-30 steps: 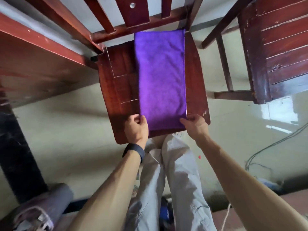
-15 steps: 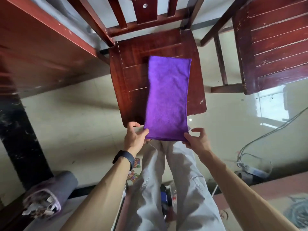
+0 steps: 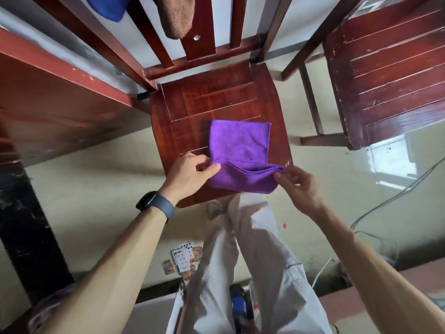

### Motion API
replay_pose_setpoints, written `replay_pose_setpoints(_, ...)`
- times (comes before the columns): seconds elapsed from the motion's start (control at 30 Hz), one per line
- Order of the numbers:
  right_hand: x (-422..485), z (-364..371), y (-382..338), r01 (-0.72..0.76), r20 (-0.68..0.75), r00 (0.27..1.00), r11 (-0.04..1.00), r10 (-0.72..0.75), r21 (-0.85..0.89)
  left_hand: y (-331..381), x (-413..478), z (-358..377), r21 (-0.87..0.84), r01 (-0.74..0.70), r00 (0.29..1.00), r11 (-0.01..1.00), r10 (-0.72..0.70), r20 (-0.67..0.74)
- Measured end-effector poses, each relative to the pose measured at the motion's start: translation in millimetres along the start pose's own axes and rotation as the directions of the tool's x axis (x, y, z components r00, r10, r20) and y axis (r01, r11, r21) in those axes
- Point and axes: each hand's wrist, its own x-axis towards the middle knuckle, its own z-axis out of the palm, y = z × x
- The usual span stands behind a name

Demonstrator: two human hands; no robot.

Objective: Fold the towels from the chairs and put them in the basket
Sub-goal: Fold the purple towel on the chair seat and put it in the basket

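A purple towel [image 3: 238, 145] lies on the seat of a dark red wooden chair [image 3: 212, 97], its near part doubled up over the seat's front edge. My left hand [image 3: 190, 174] pinches the fold's left end. My right hand [image 3: 298, 184] pinches the fold's right end. A brown towel [image 3: 175, 18] and a blue cloth [image 3: 108, 6] hang over the chair's backrest at the top. No basket is in view.
A second wooden chair [image 3: 390, 68] stands to the right. A red wooden table [image 3: 48, 97] with a black leg [image 3: 26, 213] is on the left. Playing cards [image 3: 185, 261] lie on the tiled floor by my legs. Cables [image 3: 385, 206] run along the right.
The towel was stretched long over the seat; my hands pulled it toward me and now fold its near part over, so it looks about half as long.
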Motion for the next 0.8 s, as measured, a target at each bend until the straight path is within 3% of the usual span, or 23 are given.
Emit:
replay_pose_setpoints(0.17, 72.0, 32.4, -8.9, -0.029, -0.177, 0.983, 0.998, 0.039, 0.061, 4.4, 79.6, 14.2, -0.102, 0.106, 0.99, 0.989, -0.115, -0.084)
replay_pose_setpoints(0.27, 101.5, 49.2, -13.2, -0.039, -0.248, 0.968, 0.999, 0.033, -0.017, 4.0, 106.3, 27.2, -0.074, 0.141, 0.973, 0.987, -0.152, -0.172)
replay_pose_setpoints(0.43, 127.5, 65.4, -18.3, -0.046, -0.278, 0.96, 0.997, 0.028, -0.059, -4.5, 118.7, 40.5, -0.069, 0.222, 0.932, 0.973, -0.232, -0.279)
replay_pose_setpoints(0.8, 137.8, 74.1, -24.3, -0.06, -0.354, 0.935, 0.984, -0.004, -0.17, -8.4, 130.9, 50.3, 0.045, 0.296, 0.887, 0.954, -0.257, -0.384)
